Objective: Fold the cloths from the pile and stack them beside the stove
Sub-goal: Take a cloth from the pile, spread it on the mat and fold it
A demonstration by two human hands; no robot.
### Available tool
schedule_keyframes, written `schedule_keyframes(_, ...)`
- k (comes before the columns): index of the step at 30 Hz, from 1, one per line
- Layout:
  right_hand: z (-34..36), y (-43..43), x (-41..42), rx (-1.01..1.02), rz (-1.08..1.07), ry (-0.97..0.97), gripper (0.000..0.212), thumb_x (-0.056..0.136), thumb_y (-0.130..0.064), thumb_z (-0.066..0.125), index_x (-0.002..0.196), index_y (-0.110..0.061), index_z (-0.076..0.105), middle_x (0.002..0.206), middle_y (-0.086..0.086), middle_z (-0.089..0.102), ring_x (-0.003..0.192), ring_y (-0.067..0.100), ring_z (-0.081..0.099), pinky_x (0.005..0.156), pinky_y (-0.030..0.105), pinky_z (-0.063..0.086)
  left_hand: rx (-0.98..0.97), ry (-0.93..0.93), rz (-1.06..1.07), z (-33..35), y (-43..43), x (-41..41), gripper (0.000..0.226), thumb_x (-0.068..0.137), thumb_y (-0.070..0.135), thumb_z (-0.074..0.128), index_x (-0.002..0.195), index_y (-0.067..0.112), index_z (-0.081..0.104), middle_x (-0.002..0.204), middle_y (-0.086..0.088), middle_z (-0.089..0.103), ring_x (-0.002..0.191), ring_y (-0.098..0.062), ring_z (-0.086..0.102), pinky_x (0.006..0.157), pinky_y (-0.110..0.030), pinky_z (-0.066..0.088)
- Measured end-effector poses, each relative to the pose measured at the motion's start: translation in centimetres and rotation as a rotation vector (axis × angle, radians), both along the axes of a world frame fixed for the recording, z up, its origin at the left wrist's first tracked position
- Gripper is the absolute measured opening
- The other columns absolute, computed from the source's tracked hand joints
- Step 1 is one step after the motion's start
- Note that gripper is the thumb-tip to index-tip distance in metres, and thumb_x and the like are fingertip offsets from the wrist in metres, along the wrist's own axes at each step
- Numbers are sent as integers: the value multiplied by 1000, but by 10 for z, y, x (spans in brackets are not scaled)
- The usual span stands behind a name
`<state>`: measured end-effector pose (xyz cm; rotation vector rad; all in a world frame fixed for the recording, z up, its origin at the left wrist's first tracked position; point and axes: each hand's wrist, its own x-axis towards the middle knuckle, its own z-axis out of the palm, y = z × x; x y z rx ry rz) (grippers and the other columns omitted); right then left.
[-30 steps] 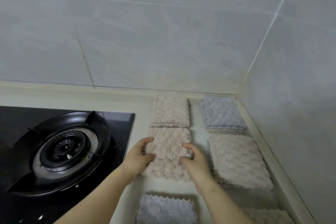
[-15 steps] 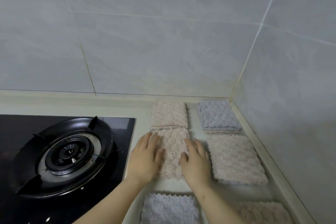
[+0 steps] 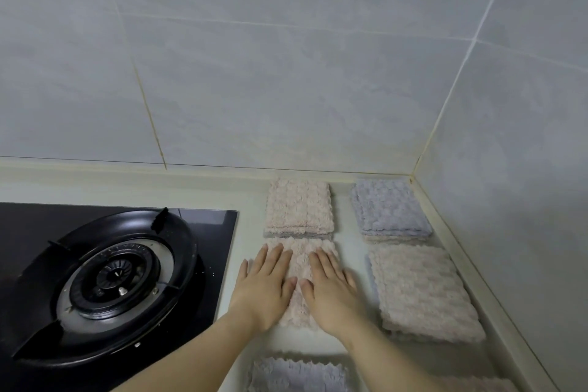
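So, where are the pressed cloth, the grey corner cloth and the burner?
pressed cloth [image 3: 300, 259]: head view, bare middle strip.
grey corner cloth [image 3: 389, 207]: head view, top face.
burner [image 3: 117, 274]: head view, centre cap.

View: one wide-angle head camera is looking forward and down.
Facing: it is aiming at the wall corner [image 3: 413, 173], with the stove [image 3: 117, 277] at left.
Nearness: left hand [image 3: 265, 286] and right hand [image 3: 331, 289] are lying close, low in frame.

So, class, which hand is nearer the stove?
Left. The left hand presses the pink cloth on its side next to the stove; the right hand presses the same cloth's far side.
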<state>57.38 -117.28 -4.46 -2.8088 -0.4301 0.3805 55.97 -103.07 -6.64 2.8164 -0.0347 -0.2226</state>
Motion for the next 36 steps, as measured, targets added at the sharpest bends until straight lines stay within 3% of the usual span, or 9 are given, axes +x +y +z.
schedule_keyframes(5,-15,-3,6,43,-11,14,57,102,-38,17,151,-18,-4,159,-4,-11,145,10,-15,119,34,-6,-10,-27,10,-9,1,7,55,99,48,12,149,32,-2,157,11,-10,144,-10,-16,116,-37,-9)
schedule_keyframes(10,-19,-2,12,64,-6,29,57,101,-38,18,151,-19,-3,159,-5,-10,145,9,-13,119,32,-5,13,-80,50,-18,1,9,86,69,61,-17,149,35,3,158,15,-1,145,-6,-9,115,-37,-12)
schedule_keyframes(16,-18,0,12,45,-18,63,58,101,-37,17,151,-19,-5,159,-5,-11,145,9,-13,119,33,-5,100,-57,36,-14,-2,8,88,68,56,-21,149,32,1,158,13,0,145,-7,-8,112,-40,-20)
schedule_keyframes(21,-19,2,14,9,-22,41,57,101,-36,14,151,-18,-5,159,-3,-10,145,11,-13,119,36,-6,153,63,29,-4,-6,14,57,97,47,5,150,27,-2,159,8,-7,145,-13,-12,116,-45,-14)
schedule_keyframes(28,-13,0,10,-19,-8,60,57,101,-37,19,151,-19,-1,159,-5,-8,146,13,-9,118,45,0,13,124,72,-2,-4,6,54,100,45,15,149,33,-5,158,9,-11,146,-19,-10,118,-43,-4)
schedule_keyframes(30,-4,1,8,-8,-21,50,57,100,-36,26,151,-19,8,160,-4,2,146,14,-2,118,47,5,-95,68,91,1,-2,-6,56,100,45,22,149,33,-1,159,7,-5,147,-19,-3,118,-41,2)
schedule_keyframes(32,6,6,1,44,-62,-77,51,97,-31,37,146,-19,27,154,-1,28,143,16,19,114,40,16,-226,3,93,10,6,-23,58,99,42,30,150,29,4,159,1,8,145,-20,14,117,-37,15)
schedule_keyframes(34,17,16,-13,149,-106,-239,42,93,-25,44,135,-21,47,136,0,53,131,19,39,106,33,24,-297,-55,113,25,22,-44,58,99,36,37,150,26,11,154,-3,25,135,-24,35,109,-35,30)
schedule_keyframes(36,29,37,-30,322,-102,-256,33,91,-18,48,122,-19,58,123,2,63,120,22,50,100,32,32,-345,-121,213,42,44,-69,54,96,31,43,146,27,23,139,-3,47,124,-23,48,102,-32,38)
